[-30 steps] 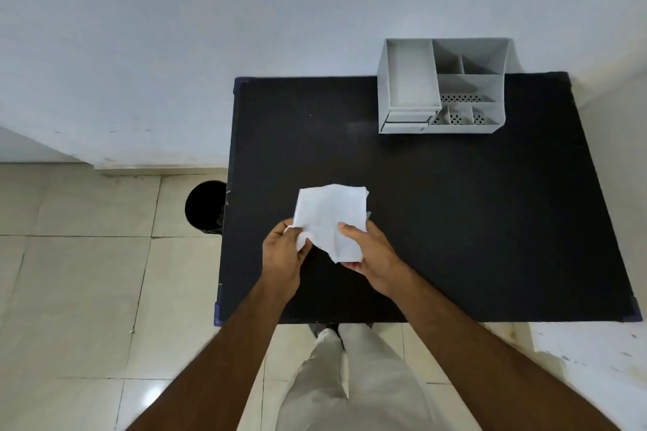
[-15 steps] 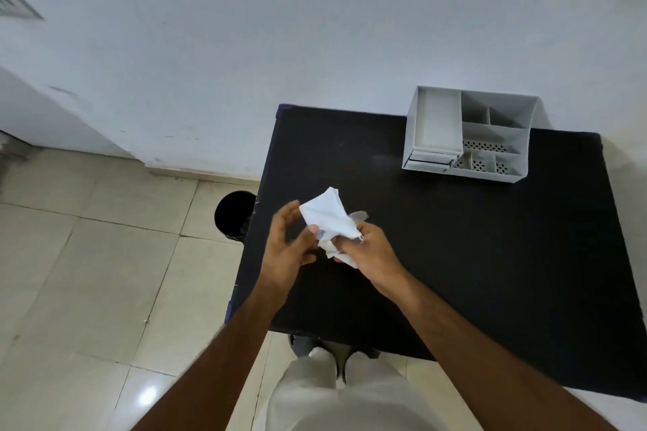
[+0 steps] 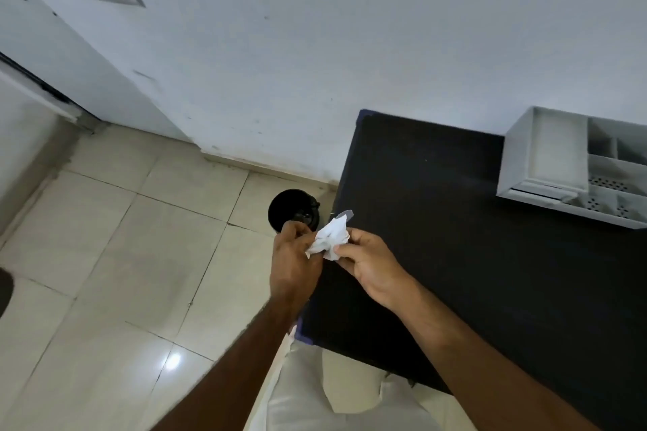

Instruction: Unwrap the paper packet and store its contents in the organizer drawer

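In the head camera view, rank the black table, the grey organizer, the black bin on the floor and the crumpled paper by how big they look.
1. Black table, by far the largest.
2. Grey organizer, though cut off at the frame edge.
3. Black bin.
4. Crumpled paper, held between both hands; it looks close to the bin's size, so their order is unsure.

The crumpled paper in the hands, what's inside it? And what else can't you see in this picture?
- Head view: what the crumpled paper wraps is hidden by its folds and by the left hand and right hand.
- Head view: the organizer is cut off by the right edge, so part of it is unseen.
- Head view: inside the black bin on the floor is too dark to read, and the left hand partly covers it.
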